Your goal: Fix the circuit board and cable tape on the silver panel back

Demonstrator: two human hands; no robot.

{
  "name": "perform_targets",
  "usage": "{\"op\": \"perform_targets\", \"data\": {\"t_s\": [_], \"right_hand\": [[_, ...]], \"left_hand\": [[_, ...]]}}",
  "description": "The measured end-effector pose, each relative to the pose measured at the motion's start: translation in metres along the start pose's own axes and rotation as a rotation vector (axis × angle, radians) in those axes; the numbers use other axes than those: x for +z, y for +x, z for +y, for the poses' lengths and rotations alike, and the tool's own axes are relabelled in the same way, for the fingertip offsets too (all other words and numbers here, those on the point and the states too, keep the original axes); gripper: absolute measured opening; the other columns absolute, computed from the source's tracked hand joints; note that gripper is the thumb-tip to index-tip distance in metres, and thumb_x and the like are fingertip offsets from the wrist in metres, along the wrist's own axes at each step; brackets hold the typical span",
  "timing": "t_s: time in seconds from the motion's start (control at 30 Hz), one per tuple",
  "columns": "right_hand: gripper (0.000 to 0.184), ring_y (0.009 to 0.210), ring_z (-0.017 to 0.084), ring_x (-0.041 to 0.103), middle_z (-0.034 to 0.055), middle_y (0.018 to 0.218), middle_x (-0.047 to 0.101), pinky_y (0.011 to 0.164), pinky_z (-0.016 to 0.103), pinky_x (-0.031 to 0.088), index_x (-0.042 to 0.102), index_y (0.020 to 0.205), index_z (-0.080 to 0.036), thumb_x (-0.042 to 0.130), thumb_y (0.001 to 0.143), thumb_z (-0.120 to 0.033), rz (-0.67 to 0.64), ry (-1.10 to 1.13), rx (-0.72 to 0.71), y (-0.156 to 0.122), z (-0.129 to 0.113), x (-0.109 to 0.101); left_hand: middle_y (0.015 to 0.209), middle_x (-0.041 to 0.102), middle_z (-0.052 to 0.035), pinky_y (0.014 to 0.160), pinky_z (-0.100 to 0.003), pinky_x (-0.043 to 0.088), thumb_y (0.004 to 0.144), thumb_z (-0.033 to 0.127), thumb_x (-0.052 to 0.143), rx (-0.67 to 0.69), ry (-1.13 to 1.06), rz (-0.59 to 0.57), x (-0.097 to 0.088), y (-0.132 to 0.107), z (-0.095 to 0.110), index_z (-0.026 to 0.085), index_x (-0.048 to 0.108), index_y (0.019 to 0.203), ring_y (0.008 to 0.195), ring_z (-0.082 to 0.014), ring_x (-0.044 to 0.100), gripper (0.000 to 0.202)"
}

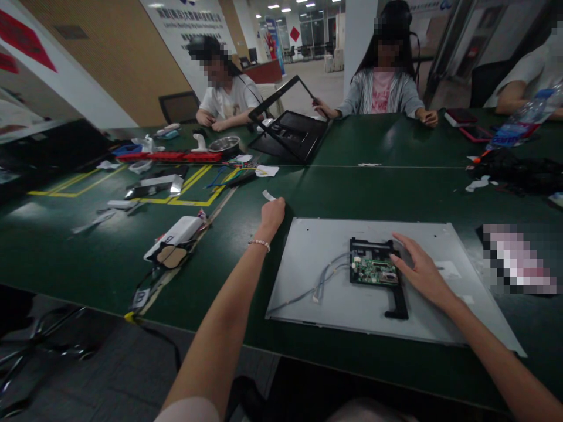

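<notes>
A grey metal display panel [343, 293] lies flat on the green table [378, 187] in front of me. On it sits a black bracket with a green circuit board [373, 271] and pale cables [325, 281] running off to the left. My right hand [420, 272] rests open, fingers spread, on the right edge of the board and bracket. My left hand [272, 214] reaches past the panel's far left corner, fingers curled closed next to a small white scrap [268, 195]; what it holds, if anything, is hidden.
A white power adapter [173, 237] with cables lies at the left. Tools, a metal bowl [224, 144] and red trays sit further back. Across the table a person holds a black monitor frame [288, 126]. A bottle and black items are at the right.
</notes>
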State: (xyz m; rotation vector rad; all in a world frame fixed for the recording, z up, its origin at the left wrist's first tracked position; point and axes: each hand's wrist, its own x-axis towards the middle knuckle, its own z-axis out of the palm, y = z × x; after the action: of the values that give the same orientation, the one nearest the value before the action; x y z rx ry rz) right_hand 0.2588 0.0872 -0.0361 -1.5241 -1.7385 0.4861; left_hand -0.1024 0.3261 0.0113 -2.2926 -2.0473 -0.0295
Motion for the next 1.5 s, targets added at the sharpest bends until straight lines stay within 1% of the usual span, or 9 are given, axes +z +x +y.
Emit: {"op": "perform_targets", "data": {"t_s": [0.17,0.37,0.6,0.73,0.87,0.97,1.1,1.23,1.5], "right_hand": [[0.053,0.132,0.029,0.047,0.0089,0.141,0.051,0.112,0.055,0.035,0.041,0.144,-0.032,0.048,0.094,-0.048,0.003,0.000,-0.011,0.000,0.003,0.001],[0.052,0.133,0.029,0.046,0.0083,0.143,0.050,0.113,0.054,0.034,0.041,0.144,-0.031,0.047,0.095,-0.048,0.000,-0.005,-0.003,0.000,0.002,0.001],[0.051,0.133,0.028,0.046,0.0095,0.142,0.050,0.113,0.053,0.034,0.042,0.143,-0.029,0.047,0.095,-0.047,-0.008,0.002,-0.004,-0.001,-0.001,0.001],[0.052,0.132,0.029,0.047,0.0096,0.142,0.051,0.113,0.052,0.035,0.042,0.143,-0.028,0.046,0.095,-0.047,-0.013,0.001,-0.003,-0.001,-0.001,0.000],[0.052,0.132,0.029,0.047,0.0097,0.142,0.051,0.113,0.052,0.035,0.042,0.143,-0.028,0.047,0.095,-0.047,-0.012,0.002,-0.009,-0.002,-0.001,0.000],[0.052,0.132,0.028,0.047,0.0100,0.141,0.052,0.113,0.052,0.035,0.042,0.143,-0.027,0.047,0.095,-0.047,-0.016,0.004,-0.014,-0.002,-0.001,0.000],[0.053,0.131,0.028,0.047,0.0115,0.141,0.052,0.112,0.051,0.035,0.043,0.142,-0.024,0.047,0.095,-0.048,-0.011,-0.003,-0.013,-0.003,0.001,0.001],[0.053,0.131,0.027,0.047,0.0122,0.141,0.052,0.112,0.050,0.035,0.043,0.142,-0.023,0.048,0.095,-0.047,-0.010,-0.010,-0.021,-0.003,0.002,0.002],[0.051,0.129,0.027,0.049,0.0122,0.140,0.054,0.110,0.050,0.037,0.046,0.141,-0.023,0.048,0.095,-0.045,0.016,-0.018,-0.037,-0.003,0.001,-0.001]], "left_hand": [[0.099,0.069,-0.0189,0.081,-0.036,0.046,0.097,0.012,0.032,0.002,-0.002,0.021,-0.001,-0.002,-0.001,0.010,0.065,0.106,0.098,-0.0289,0.065,0.034],[0.098,0.068,-0.0128,0.079,-0.032,0.044,0.101,0.022,0.031,0.018,-0.028,0.084,-0.011,-0.011,-0.005,0.013,0.065,0.112,0.094,-0.0245,0.062,0.037],[0.119,0.066,-0.0129,0.083,-0.034,0.045,0.102,0.028,0.032,0.089,-0.096,0.140,-0.030,-0.028,-0.004,0.018,0.064,0.122,0.102,-0.0262,0.063,0.039],[0.131,0.063,-0.0105,0.093,-0.037,0.045,0.102,0.028,0.032,0.217,-0.159,0.133,-0.034,-0.057,0.008,0.019,0.062,0.128,0.110,-0.0272,0.062,0.040],[0.129,0.066,-0.0049,0.094,-0.033,0.047,0.100,0.028,0.039,0.369,-0.163,0.056,-0.029,-0.100,0.022,0.024,0.065,0.123,0.111,-0.0231,0.064,0.035],[0.120,0.070,-0.0066,0.089,-0.032,0.050,0.098,0.022,0.041,0.494,-0.119,0.029,-0.023,-0.126,0.029,0.022,0.067,0.117,0.103,-0.0214,0.067,0.033],[0.107,0.074,-0.0088,0.076,-0.029,0.053,0.094,0.016,0.045,0.586,-0.062,0.074,-0.017,-0.143,0.033,0.018,0.069,0.111,0.087,-0.0196,0.070,0.029],[0.103,0.075,-0.0098,0.072,-0.030,0.053,0.097,0.019,0.044,0.570,-0.093,0.088,-0.013,-0.151,0.037,0.018,0.068,0.115,0.085,-0.0209,0.071,0.031],[0.118,0.071,-0.0076,0.083,-0.034,0.053,0.095,0.033,0.052,0.444,-0.279,0.102,-0.016,-0.165,0.035,0.021,0.064,0.124,0.098,-0.0230,0.070,0.033]]}}
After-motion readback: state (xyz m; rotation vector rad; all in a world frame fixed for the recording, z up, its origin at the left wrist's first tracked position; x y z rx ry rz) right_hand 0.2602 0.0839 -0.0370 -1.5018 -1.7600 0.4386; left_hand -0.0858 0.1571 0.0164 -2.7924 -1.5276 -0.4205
